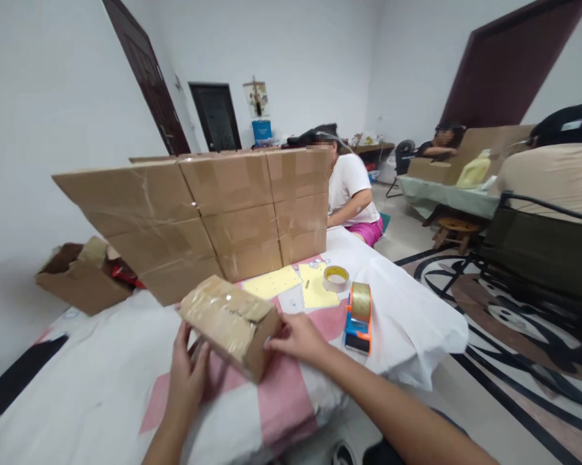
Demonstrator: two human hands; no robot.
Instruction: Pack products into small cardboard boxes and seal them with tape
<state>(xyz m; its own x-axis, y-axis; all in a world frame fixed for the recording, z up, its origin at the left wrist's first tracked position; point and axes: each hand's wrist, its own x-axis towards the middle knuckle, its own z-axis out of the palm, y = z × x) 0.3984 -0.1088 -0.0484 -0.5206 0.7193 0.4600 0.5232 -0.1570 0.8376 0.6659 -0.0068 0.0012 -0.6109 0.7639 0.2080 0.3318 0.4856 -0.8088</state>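
Cardboard carton, the small one, sits between my two hands above the near part of the cloth-covered desk, tilted, its long side slanting down toward the right; from my remote seat I cannot tell whether its lower corner touches the cloth.

My left hand cups the left end, fingers partly spread, thumb at the near lower edge and the rest up along the side; my right hand has its fingers nearly closed on the right end face, thumb and fingertips bearing on the cardboard.

As for progress, I judge the carton mostly formed; its body is folded into shape and shiny clear tape runs over the top; near the right end one edge shows a dark gap, so that end looks unfinished to me; the underside is hidden, and I cannot say whether it is sealed.

The tape dispenser lies to the right, out of both hands, with a loose tape roll just beyond it; behind them, a wall of stacked cartons stands already built up in rows.
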